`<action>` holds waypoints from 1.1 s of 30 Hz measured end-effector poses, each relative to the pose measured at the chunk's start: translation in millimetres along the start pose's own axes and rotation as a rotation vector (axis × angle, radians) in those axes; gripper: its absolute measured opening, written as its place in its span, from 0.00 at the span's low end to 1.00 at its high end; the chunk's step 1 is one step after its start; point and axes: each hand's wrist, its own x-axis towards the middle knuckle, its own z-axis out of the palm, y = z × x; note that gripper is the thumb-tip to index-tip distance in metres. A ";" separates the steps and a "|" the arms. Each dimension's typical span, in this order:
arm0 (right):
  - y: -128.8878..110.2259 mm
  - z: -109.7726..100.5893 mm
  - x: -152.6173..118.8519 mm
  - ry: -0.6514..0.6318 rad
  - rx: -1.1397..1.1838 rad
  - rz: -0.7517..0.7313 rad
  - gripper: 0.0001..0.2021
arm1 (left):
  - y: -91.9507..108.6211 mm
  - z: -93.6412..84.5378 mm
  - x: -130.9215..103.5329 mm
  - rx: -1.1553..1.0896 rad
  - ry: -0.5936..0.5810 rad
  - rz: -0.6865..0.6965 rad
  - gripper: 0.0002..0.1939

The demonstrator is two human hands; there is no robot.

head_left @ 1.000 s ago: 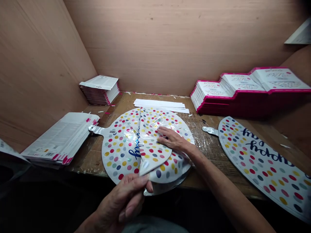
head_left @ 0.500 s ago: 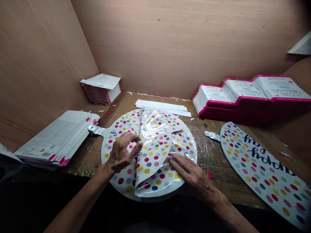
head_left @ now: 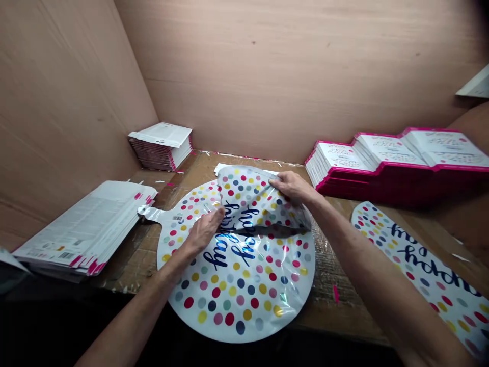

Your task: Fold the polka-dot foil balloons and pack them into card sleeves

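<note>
A flat, round foil balloon (head_left: 244, 285), white with coloured dots and dark blue "happy birthday" lettering, lies in front of me. Its silver tail sticks out to the left, and it appears to rest on others like it. The far part of the top foil is raised, with a dark crease across it. My right hand (head_left: 293, 186) grips this raised part near its far right edge. At its left edge my left hand (head_left: 206, 232) is closed, thumb and fingers pinching the foil beside the lettering.
More dotted foil balloons (head_left: 424, 275) lie at the right, partly behind my forearm. Pink-edged printed cards (head_left: 393, 158) are stacked at the back right. White card stacks stand at the left (head_left: 84, 224) and back left (head_left: 160, 145). Wooden panels (head_left: 267, 76) enclose the bench.
My right hand has moved up and away to the far edge, and the folded foil has opened out, showing the lettering. My left hand has closed on the foil.
</note>
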 end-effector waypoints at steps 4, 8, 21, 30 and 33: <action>52.4 26.7 -49.9 0.197 0.362 0.047 0.29 | 6.3 13.0 20.7 0.226 0.088 -0.054 0.18; 100.8 53.2 -105.0 0.186 0.471 0.067 0.36 | 6.2 18.8 28.5 0.269 0.123 -0.104 0.18; 95.5 72.6 -69.0 0.341 -0.396 0.174 0.21 | 11.9 35.5 28.0 0.360 0.329 -0.174 0.24; 70.3 71.5 -81.8 0.377 -0.535 -0.104 0.24 | -16.0 54.5 30.0 0.817 0.368 0.172 0.27; 48.2 80.2 -83.6 0.146 -0.577 -0.493 0.19 | -22.2 56.4 31.1 0.826 0.350 0.137 0.28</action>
